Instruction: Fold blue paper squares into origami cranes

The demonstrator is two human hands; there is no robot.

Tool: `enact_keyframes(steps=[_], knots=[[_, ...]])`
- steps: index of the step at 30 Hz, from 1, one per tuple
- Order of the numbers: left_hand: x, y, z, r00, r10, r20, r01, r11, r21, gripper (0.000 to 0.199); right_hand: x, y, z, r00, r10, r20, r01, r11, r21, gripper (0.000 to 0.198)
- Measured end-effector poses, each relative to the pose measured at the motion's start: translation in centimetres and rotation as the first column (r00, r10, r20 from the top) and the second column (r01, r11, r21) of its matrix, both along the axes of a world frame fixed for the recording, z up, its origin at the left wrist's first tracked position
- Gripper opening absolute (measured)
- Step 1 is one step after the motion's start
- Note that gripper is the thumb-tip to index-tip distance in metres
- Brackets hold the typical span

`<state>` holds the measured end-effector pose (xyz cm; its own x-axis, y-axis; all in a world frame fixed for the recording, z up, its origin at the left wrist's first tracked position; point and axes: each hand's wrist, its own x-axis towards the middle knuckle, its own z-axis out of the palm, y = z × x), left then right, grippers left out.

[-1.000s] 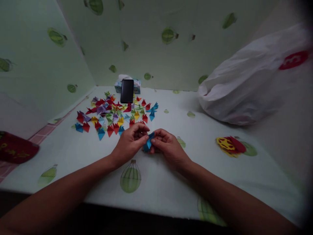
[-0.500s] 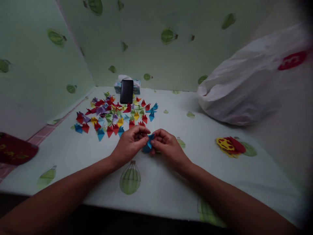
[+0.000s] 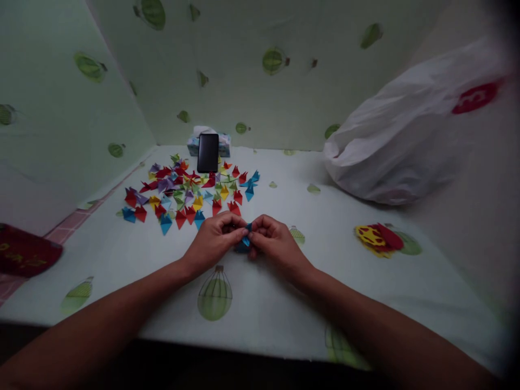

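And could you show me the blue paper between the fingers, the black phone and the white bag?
Blue paper (image 3: 246, 241): head view, on its exposed folded surface.
Black phone (image 3: 208, 153): head view, middle of its dark front.
White bag (image 3: 402, 138): head view, on its crumpled side.

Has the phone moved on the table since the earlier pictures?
No. The phone keeps its place in front of the tissue box; both shifted together slightly with the view.
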<state>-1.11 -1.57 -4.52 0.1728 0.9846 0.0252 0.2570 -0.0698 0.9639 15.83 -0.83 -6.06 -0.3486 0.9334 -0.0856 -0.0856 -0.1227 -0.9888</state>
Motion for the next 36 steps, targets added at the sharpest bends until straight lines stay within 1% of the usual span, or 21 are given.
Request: enact_keyframes(steps=[2,5,7,12,17,21,31,36], knots=[[0.05,0.01,0.10,0.999,0.001,0.033,0.000,1.000,-0.028,0.016,-0.01,0.00,0.04,1.000,-0.001,0.014,0.001,1.000,0.000,0.014],[0.09,0.02,0.18,0.992,-0.011,0.130,0.024,0.995,-0.101,0.017,0.02,0.00,0.14,0.999,-0.003,0.034,0.003,1.000,-0.004,0.014],[0.11,0.00,0.21,0.987,-0.014,0.160,0.034,0.992,-0.121,0.018,0.04,-0.03,0.19,0.999,-0.005,0.053,0.005,1.000,0.009,0.014],[0.18,-0.02,0.28,0.988,-0.022,0.153,0.039,0.993,-0.110,0.019,0.13,-0.08,0.12,0.996,0.010,0.083,-0.014,0.999,0.042,0.016],[0.18,0.09,0.23,0.977,-0.007,0.215,0.043,0.986,-0.163,0.019,0.29,-0.04,0.07,0.998,0.035,0.048,-0.037,0.998,0.056,0.019],[0.12,0.13,0.05,0.970,0.001,0.242,0.046,0.981,-0.189,0.020,0.38,-0.01,0.09,0.998,0.046,0.051,-0.049,0.997,0.065,0.019],[0.02,0.23,-0.14,0.958,-0.013,0.286,0.075,0.975,-0.208,0.021,0.52,0.01,0.32,0.996,0.045,0.077,-0.051,0.995,0.084,0.020],[-0.11,0.28,-0.17,0.965,-0.030,0.260,0.081,0.980,-0.184,0.024,0.55,0.07,0.33,0.997,0.045,0.066,-0.050,0.996,0.080,0.021]])
